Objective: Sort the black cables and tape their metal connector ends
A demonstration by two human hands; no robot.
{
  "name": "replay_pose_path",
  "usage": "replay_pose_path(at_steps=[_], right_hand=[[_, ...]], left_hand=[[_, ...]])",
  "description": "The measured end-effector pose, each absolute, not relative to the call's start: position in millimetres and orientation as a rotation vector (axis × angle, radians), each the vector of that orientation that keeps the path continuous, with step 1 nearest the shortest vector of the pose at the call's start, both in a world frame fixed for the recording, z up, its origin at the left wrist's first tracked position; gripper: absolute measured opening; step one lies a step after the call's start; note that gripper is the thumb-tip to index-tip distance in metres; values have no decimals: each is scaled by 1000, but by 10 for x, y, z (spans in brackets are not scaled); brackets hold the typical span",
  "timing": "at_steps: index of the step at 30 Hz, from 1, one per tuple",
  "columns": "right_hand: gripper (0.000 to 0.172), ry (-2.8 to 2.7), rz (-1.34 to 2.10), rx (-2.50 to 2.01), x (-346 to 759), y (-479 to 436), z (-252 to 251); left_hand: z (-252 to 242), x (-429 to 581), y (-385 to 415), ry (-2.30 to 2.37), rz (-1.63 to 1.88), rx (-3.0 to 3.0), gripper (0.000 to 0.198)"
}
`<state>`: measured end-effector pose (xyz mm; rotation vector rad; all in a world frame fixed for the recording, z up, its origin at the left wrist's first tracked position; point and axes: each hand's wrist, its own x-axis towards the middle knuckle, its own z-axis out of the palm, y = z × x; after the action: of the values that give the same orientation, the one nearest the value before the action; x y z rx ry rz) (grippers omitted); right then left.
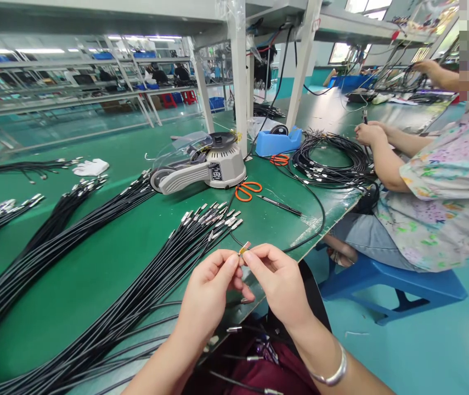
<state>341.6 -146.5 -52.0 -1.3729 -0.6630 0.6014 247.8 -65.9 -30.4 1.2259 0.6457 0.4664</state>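
There, your left hand (207,288) and right hand (279,282) pinch the small connector (244,248) from 2 sides, presumably steadying it, near the bench (94,271) edge; the cable bundle (158,270) lies alongside, metal tips (234,221) gathered, likely for easy reach.

Legible text: none | black label (216,171) on grey machine (233,166): unreadable

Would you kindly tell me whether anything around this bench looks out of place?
Two small things: a thin white scrap lies on the floor near the blue stool, looking like dropped litter, and a white glove lies loose beside the black cables. I see no obvious spill or damage.
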Motion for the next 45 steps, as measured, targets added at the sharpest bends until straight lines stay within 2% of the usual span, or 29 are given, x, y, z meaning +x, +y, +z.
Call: replay_pose_path(at_steps=[11, 17, 21, 24, 28, 33, 41, 45], right_hand=[[14, -958, 524, -1278, 3621, -1467, -546], [15, -1200, 544, -990, 3762, -1416, -581], [3, -1285, 602, -781, 3786, -1351, -599], [9, -1241, 640, -849, 3848, -1355, -617], [26, -978, 802, -1066, 3960, -1485, -633], [20, -756, 910, -1211, 3954, -1653, -584], [19, -814, 847, -1353, 3887, -1772, -481], [17, -888, 927, -1420, 3915, -1846, -468]], left_hand=[[-216, 2423, -479, 363, 99, 1019, 32], [-208, 2346, -453, 246, -127, 906, 34], [-178, 2326, -446, 236, -198, 919, 35], [-142, 2350, -481, 321, -69, 1066, 30], [-159, 2411, -594, 616, 365, 1629, 18], [-301, 2432, -698, 497, 747, 2280, 14], [-254, 2504, -779, 490, 521, 2234, 20], [-281, 2538, -772, 421, 422, 2232, 24]])
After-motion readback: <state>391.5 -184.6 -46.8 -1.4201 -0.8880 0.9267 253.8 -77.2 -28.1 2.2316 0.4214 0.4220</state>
